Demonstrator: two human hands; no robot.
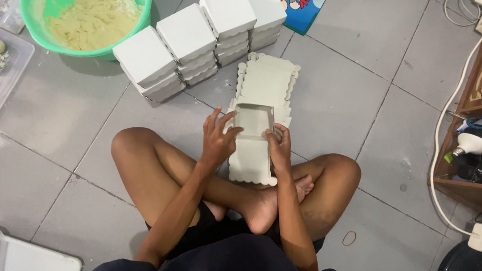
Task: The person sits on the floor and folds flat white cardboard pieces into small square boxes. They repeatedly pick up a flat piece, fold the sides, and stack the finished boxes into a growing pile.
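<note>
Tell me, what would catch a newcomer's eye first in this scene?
Probably the two hands at the centre: the left hand and right hand fold a pale cardboard box above the crossed legs, over a stack of flat blanks on the tiled floor. Behind, stacks of finished white boxes stand beside a green basin of yellowish dough, top left.

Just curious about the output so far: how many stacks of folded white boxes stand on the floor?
4, in a diagonal row beside the green basin: near left, next, third, and farthest, partly hidden behind the third.
</note>
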